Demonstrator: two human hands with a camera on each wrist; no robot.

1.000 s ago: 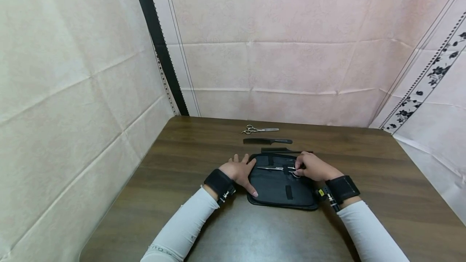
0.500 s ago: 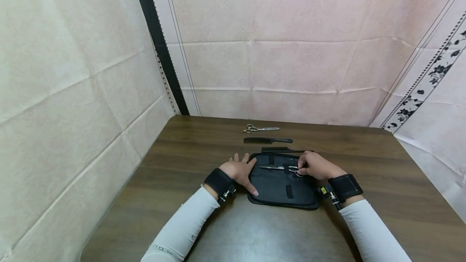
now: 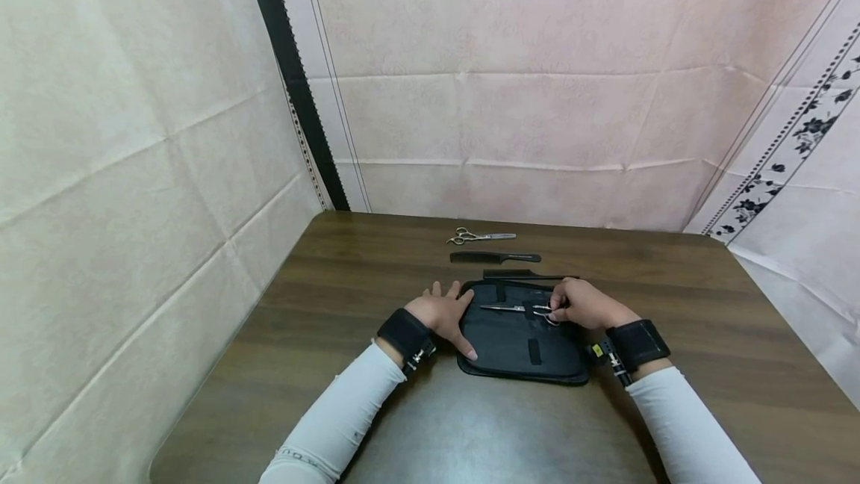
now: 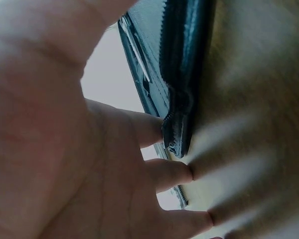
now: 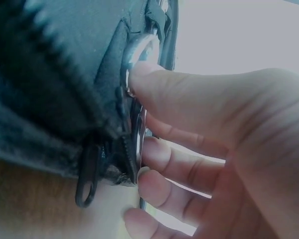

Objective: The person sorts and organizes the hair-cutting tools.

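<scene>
The black case (image 3: 500, 357) lies open and flat on the brown surface (image 3: 302, 320). A pair of scissors (image 3: 502, 308) rests in it near the far side, with its blades to the left and its rings to the right. A small black strap (image 3: 528, 311) goes over the middle of the scissors, likely there to stop them from sliding about.

The right hand (image 3: 587, 306) is mostly closed, with thumb and fingers pinching the scissors by the rings — maybe because that end is easy to hold and away from the sharp tips. The left hand (image 3: 443, 317) is spread wide and grips nothing. It rests at the left edge of the case, thumb on top, which probably stops the case from moving.

Past the case lie a thin comb (image 3: 513, 275), a wide comb (image 3: 477, 257) and other scissors (image 3: 480, 236), in rows (apart from each other, perhaps so each is easy to pick up). A zip pull (image 5: 87, 174) hangs at the case's edge.
</scene>
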